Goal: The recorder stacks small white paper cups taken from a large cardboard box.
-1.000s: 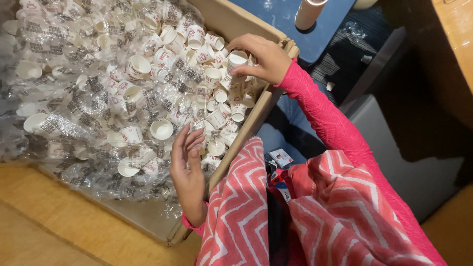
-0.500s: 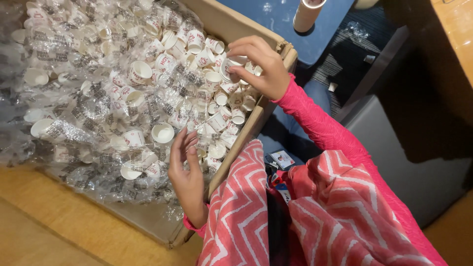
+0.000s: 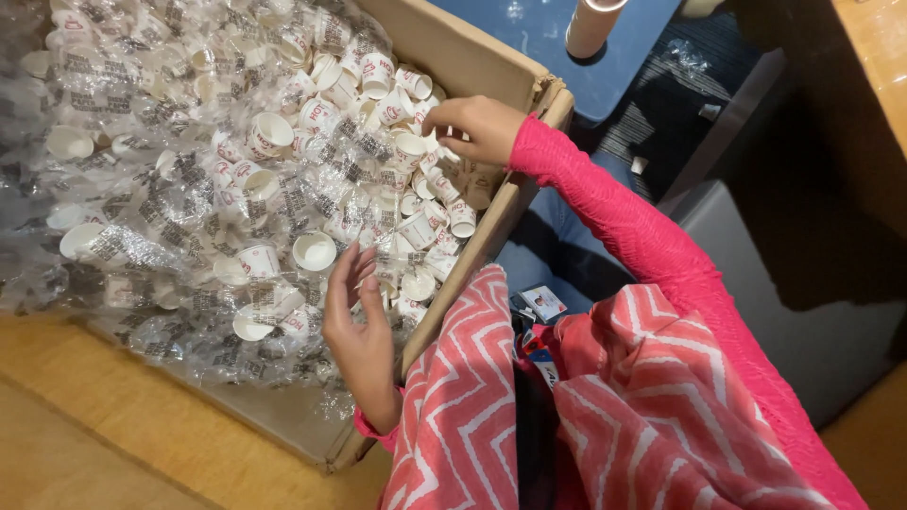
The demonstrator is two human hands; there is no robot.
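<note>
Nearest the camera hangs a red and white zigzag scarf, with a small card on a lanyard showing just above it. Just beyond, the left hand rests low inside the cardboard box, fingers loosely spread and slightly curled over the paper cups; it touches the pile but I cannot tell whether it has gripped any single cup. Compared with half a second ago it has barely moved.

The right hand, on a pink sleeve, has shifted: a second ago it was at the box's right wall, and now it has slid further in, towards the middle of the heap, fingertips bunched together and pinching at a cup or its rim. That reads as picking and sorting among the loose cups going on, with the right hand doing the reaching.

The cups are small, white with red print, lying every way: some mouth up, some on their sides, many still in crinkled clear plastic wrap that spills over the box's left part. They fill the box, which sits on a wooden floor.

Farther off, past the box's far wall, a blue worktop carries a tall stack of cups.
</note>
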